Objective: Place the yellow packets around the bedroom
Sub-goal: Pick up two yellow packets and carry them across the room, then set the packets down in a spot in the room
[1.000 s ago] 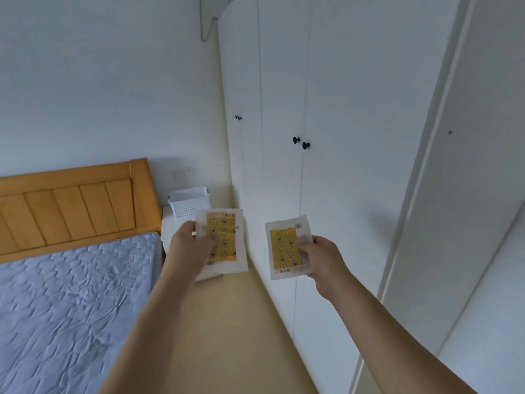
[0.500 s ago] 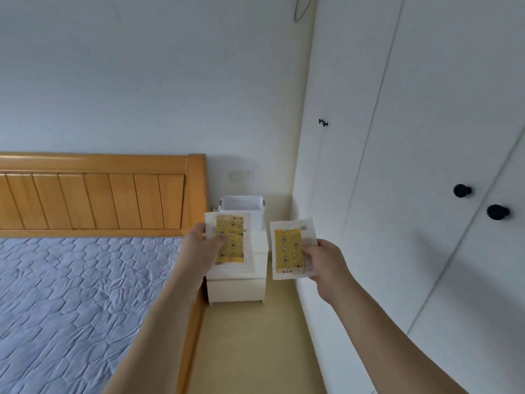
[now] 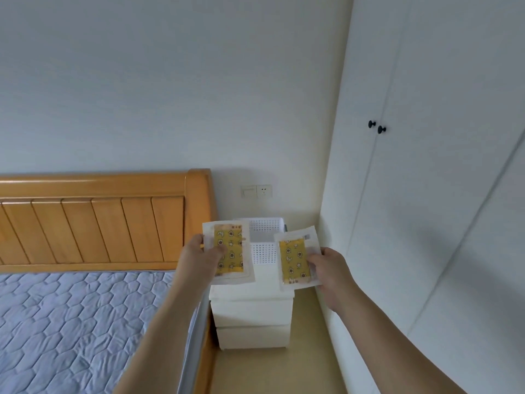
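Yellow packets held over the nightstand

Yellow, patterned packets sit one in each grip: the left hand (image 3: 199,255) pinches the left packet (image 3: 228,253) by its edge, and the right hand (image 3: 331,267) pinches the right packet (image 3: 294,260). Below them stands a white nightstand (image 3: 251,317) beside the bed (image 3: 71,322). On it rests a white perforated basket (image 3: 265,237); its contents cannot be made out. Behind is the wardrobe (image 3: 426,194).
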